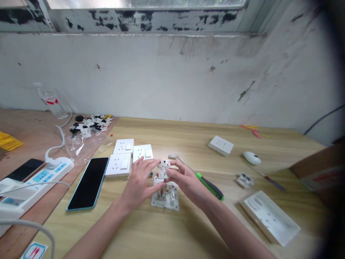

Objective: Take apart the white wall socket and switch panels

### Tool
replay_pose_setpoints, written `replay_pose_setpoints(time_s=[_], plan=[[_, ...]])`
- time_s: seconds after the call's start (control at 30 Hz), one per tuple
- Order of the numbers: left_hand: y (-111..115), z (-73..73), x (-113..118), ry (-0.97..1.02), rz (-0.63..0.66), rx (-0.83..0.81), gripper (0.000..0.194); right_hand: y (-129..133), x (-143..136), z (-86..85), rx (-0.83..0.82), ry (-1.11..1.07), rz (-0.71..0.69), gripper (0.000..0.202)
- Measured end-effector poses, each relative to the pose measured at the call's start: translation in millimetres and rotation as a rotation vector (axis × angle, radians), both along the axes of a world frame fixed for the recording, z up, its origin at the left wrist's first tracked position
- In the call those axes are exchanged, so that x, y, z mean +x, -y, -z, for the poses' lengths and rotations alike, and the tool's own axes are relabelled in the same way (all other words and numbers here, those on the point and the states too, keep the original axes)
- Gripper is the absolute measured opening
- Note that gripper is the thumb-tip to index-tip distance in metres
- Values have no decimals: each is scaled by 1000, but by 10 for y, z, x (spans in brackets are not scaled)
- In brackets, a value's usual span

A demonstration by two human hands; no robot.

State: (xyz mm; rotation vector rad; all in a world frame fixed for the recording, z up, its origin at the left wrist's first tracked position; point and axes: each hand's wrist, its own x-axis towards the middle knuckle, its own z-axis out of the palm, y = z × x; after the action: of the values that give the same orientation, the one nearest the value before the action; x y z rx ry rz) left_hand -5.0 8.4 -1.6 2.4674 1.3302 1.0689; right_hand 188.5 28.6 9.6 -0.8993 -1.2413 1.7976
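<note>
An opened white socket housing lies on the wooden table, with brass-coloured contacts showing inside. Above its upper edge, my right hand pinches a small white plastic part between thumb and fingers. My left hand reaches in from the other side, its fingertips beside the same part and its thumb over the housing; its fingers are apart. Behind my left hand stand white socket units. A screwdriver with a green and black handle lies beyond my right hand.
A phone and a power strip lie at left, near a pile of black and white parts and a bottle. At right are another socket, a white oval object, a second screwdriver and a tray.
</note>
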Motion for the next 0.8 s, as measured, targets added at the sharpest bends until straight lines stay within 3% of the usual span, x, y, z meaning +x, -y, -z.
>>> replay_pose_setpoints(time_s=[0.1, 0.2, 0.33, 0.5, 0.8], plan=[[-12, 14, 0, 34, 38, -47, 57, 93, -22, -18, -75, -91, -46, 29], [-32, -7, -40, 74, 81, -99, 57, 106, -16, -54, -49, -68, -93, 29], [-46, -79, -109, 34, 111, -134, 53, 57, 110, -92, 124, 188, -63, 29], [-26, -135, -154, -204, 208, -146, 47, -17, 402, -71, 479, 596, 132, 25], [-1, -89, -123, -333, 229, -157, 49, 52, 505, 18, 573, 719, 136, 21]])
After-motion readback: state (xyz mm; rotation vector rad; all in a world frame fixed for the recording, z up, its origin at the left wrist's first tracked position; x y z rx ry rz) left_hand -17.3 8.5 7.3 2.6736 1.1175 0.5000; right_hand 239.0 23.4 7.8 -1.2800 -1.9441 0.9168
